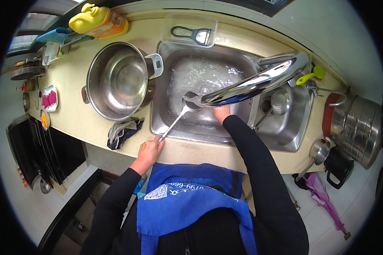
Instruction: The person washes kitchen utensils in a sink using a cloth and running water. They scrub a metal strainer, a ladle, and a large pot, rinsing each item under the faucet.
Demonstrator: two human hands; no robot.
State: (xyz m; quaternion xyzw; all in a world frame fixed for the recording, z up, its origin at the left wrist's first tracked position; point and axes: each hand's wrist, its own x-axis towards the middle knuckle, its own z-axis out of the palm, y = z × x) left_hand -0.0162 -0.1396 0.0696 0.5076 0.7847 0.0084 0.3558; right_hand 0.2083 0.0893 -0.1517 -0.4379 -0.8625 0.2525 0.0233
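Note:
My left hand (pixel 149 151) grips the end of a long-handled metal ladle (pixel 173 124) at the front rim of the sink. The ladle's bowl is over the large stainless steel sink basin (pixel 161 95), by the faucet's mouth. Water stands in the basin, its surface rippled and foamy. A thick chrome faucet (pixel 258 81) reaches across the basin. My right hand (pixel 222 112) is low in the basin beneath the faucet. Its fingers are hidden behind the faucet, so whether it holds anything does not show.
Left of the sink stand a large steel pot (pixel 118 83) and a crumpled cloth (pixel 124 132). A peeler (pixel 194 34) lies in a clear plastic tray (pixel 166 30) behind the basin. A perforated skimmer (pixel 280 102) rests in the small right basin (pixel 289 134). Beyond it are stacked steel pots (pixel 357 127).

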